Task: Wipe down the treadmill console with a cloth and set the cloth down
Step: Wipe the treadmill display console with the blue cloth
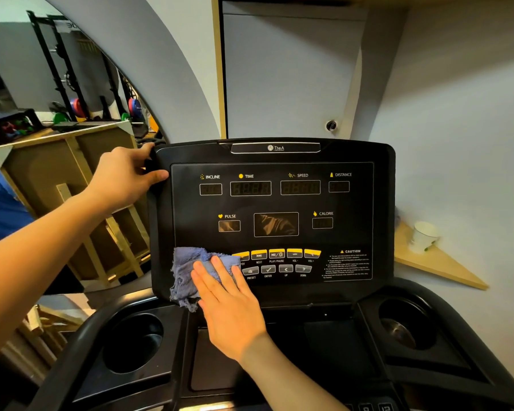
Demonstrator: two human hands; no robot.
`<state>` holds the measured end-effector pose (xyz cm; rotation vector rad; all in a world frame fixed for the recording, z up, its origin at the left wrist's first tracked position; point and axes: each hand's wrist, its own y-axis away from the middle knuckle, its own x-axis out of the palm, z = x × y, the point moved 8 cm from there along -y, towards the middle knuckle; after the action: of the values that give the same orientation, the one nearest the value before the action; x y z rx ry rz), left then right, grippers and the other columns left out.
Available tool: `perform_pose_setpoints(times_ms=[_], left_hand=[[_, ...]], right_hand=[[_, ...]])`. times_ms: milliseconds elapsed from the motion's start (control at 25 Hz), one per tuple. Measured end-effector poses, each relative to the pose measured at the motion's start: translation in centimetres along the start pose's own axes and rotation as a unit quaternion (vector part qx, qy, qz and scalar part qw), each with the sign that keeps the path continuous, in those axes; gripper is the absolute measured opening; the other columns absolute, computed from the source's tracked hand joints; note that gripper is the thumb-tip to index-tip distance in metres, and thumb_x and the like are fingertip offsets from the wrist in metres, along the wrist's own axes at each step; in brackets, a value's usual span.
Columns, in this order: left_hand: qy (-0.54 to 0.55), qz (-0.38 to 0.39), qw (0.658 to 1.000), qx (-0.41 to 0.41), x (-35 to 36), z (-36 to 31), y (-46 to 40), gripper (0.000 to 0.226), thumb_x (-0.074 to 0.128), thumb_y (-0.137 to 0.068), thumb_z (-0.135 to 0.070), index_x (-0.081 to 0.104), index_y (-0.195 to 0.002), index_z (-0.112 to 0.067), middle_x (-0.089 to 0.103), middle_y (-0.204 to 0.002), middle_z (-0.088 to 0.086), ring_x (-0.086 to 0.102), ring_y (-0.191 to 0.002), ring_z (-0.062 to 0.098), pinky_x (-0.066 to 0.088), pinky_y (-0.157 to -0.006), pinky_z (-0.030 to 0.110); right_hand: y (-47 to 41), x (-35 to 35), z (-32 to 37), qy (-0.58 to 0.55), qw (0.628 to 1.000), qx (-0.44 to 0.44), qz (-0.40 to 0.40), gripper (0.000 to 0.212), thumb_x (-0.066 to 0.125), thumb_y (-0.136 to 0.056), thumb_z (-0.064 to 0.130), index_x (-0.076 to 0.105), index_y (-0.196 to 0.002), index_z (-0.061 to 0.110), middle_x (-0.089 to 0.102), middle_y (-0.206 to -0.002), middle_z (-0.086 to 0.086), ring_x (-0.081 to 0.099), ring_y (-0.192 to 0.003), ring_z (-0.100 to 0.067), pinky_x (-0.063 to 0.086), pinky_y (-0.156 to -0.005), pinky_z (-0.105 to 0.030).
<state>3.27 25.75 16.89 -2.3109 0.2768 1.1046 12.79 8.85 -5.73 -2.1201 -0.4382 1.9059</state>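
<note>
Cloth: pressed flat by your right hand, fingers straight, at console lower left, wiping; your left hand grips console's upper-left edge, bracing it.

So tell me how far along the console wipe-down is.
In hand: the right hand presses the blue cloth flat on the console's lower left, while the left hand grips its upper left edge. Nothing shows what is already wiped. Left: setting the cloth down.

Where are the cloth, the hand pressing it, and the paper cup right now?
cloth [187, 271], head view, on the bunched blue fabric left of the fingers.
right hand [229, 304], head view, on the back of the hand.
paper cup [424, 235], head view, on its white side wall.
</note>
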Motion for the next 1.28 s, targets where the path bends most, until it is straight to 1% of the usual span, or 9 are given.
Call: perform_pose_setpoints(times_ms=[80,200,280,440,640,760,920,1040,1280], left_hand=[[0.000,0.002,1.000,-0.003,0.0,0.0,0.0,0.070,0.071,-0.086,-0.025,0.040,-0.148,-0.014,0.055,-0.142,0.011,0.056,-0.126,0.025,0.043,-0.106,0.044],[0.003,0.006,1.000,-0.009,0.0,0.1,0.0,0.071,0.071,-0.086,-0.026,0.039,-0.148,-0.014,0.056,-0.141,0.012,0.056,-0.126,0.026,0.042,-0.106,0.045],[0.003,0.007,1.000,-0.012,0.0,0.1,0.0,0.071,0.071,-0.086,-0.026,0.039,-0.148,-0.014,0.057,-0.140,0.012,0.056,-0.126,0.026,0.042,-0.107,0.046],[-0.002,0.007,1.000,-0.020,0.0,0.2,0.1,0.072,0.071,-0.086,-0.027,0.039,-0.149,-0.015,0.057,-0.139,0.013,0.055,-0.126,0.027,0.042,-0.106,0.048],[-0.003,0.009,1.000,-0.028,-0.1,0.0,0.2,0.072,0.071,-0.086,-0.027,0.039,-0.149,-0.016,0.058,-0.139,0.013,0.055,-0.126,0.028,0.042,-0.106,0.049],[-0.005,0.010,0.999,-0.030,-0.1,0.0,0.2,0.071,0.071,-0.086,-0.028,0.040,-0.148,-0.016,0.058,-0.138,0.013,0.056,-0.126,0.029,0.042,-0.106,0.049],[-0.006,0.010,0.999,-0.031,-0.1,-0.1,0.4,0.071,0.071,-0.086,-0.027,0.039,-0.149,-0.016,0.059,-0.137,0.014,0.056,-0.125,0.030,0.043,-0.105,0.051],[-0.002,0.008,0.999,-0.033,-0.1,-0.1,0.5,0.071,0.071,-0.087,-0.026,0.038,-0.149,-0.017,0.059,-0.137,0.014,0.055,-0.126,0.030,0.042,-0.106,0.050],[0.008,0.008,0.999,-0.034,-0.2,-0.2,0.6,0.071,0.071,-0.087,-0.025,0.038,-0.149,-0.017,0.058,-0.137,0.014,0.055,-0.127,0.029,0.042,-0.107,0.049]], right_hand=[[0.5,0.0,-0.8,0.009,1.000,0.001,-0.001,0.060,0.026,-0.104,0.037,0.017,-0.161,0.019,0.006,-0.168,0.001,0.002,-0.157,-0.027,0.008,-0.124,-0.048],[1.6,-0.2,-2.3,0.015,1.000,0.003,-0.007,0.059,0.026,-0.103,0.037,0.022,-0.159,0.020,0.014,-0.167,0.001,0.009,-0.156,-0.027,0.013,-0.123,-0.047],[2.5,-0.4,-3.3,0.008,1.000,0.003,-0.015,0.058,0.029,-0.103,0.037,0.026,-0.158,0.020,0.019,-0.167,0.001,0.013,-0.156,-0.026,0.017,-0.123,-0.046],[4.0,-0.8,-5.3,-0.009,0.999,0.012,-0.034,0.056,0.035,-0.105,0.034,0.029,-0.158,0.020,0.022,-0.167,0.002,0.013,-0.156,-0.025,0.020,-0.125,-0.048],[5.8,-1.5,-7.8,-0.013,0.998,0.015,-0.058,0.054,0.038,-0.105,0.030,0.033,-0.157,0.018,0.025,-0.167,0.001,0.013,-0.156,-0.024,0.021,-0.122,-0.048],[6.7,-1.6,-9.3,-0.006,0.998,0.016,-0.067,0.055,0.041,-0.104,0.029,0.031,-0.158,0.018,0.025,-0.167,0.001,0.013,-0.156,-0.025,0.023,-0.122,-0.048],[8.2,-1.8,-11.7,0.008,0.997,0.021,-0.080,0.056,0.041,-0.103,0.026,0.031,-0.157,0.016,0.028,-0.165,-0.001,0.017,-0.155,-0.027,0.026,-0.120,-0.049],[9.7,-2.0,-14.0,0.024,0.996,0.024,-0.083,0.056,0.038,-0.103,0.024,0.030,-0.157,0.014,0.026,-0.166,-0.002,0.017,-0.155,-0.029,0.026,-0.119,-0.050],[11.9,-2.8,-17.4,0.035,0.995,0.028,-0.088,0.055,0.040,-0.102,0.021,0.035,-0.155,0.011,0.031,-0.164,-0.006,0.017,-0.155,-0.030,0.023,-0.121,-0.050]])
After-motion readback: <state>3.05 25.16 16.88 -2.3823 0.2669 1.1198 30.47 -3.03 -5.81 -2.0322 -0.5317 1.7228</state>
